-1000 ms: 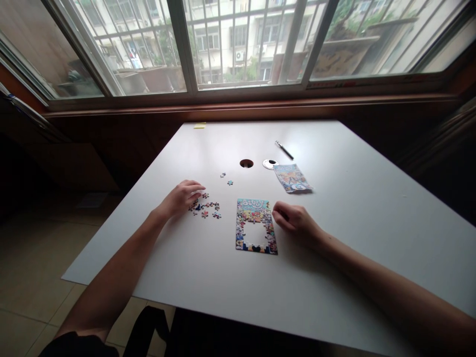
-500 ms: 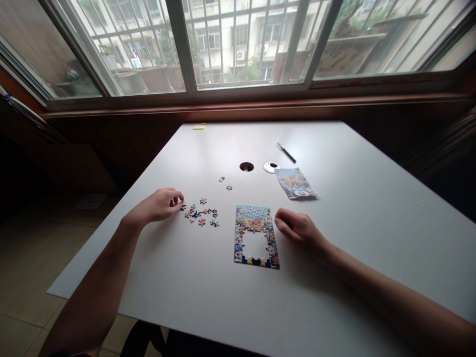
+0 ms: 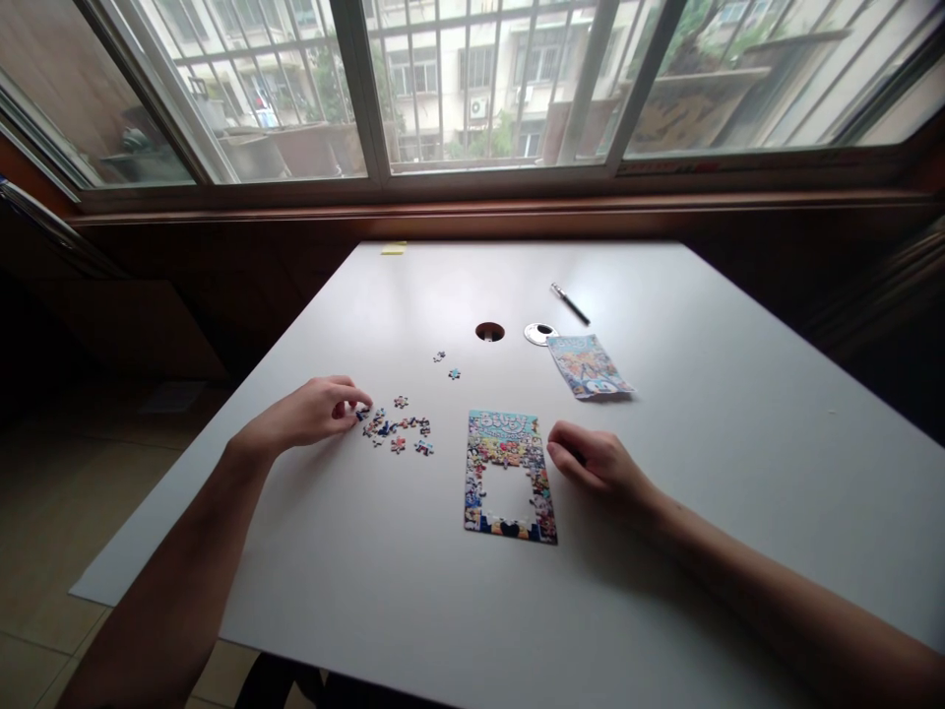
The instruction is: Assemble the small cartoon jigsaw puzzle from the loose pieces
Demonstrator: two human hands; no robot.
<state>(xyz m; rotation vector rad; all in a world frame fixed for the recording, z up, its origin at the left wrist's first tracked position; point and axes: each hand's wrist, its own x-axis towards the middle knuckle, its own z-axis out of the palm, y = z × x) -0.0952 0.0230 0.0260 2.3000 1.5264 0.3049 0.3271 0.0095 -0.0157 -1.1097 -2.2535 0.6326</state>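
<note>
At the left of the white table, my left hand (image 3: pixel 321 411) has its fingers bent together at a dark puzzle piece (image 3: pixel 361 415), beside a small pile of loose puzzle pieces (image 3: pixel 385 427). A puzzle (image 3: pixel 544 488) lies flat near the middle, its border and upper part filled and a white gap inside. My right hand (image 3: pixel 595 457) rests on the table just right of the puzzle, fingers curled in; whether it holds anything is hidden. Two more pieces, one of them light blue (image 3: pixel 454 374), lie apart above the pile.
A printed sheet (image 3: pixel 589 366) lies behind the right hand, by a round cover (image 3: pixel 539 334) and a hole (image 3: pixel 489 332) in the table (image 3: pixel 413 591). Farther back are a pen (image 3: pixel 570 303) and a yellow sticky note (image 3: pixel 394 248), below a barred window.
My left hand has shifted slightly right, with its fingertips closer to the pile. My right hand keeps its place beside the puzzle. The view has shifted a little.
</note>
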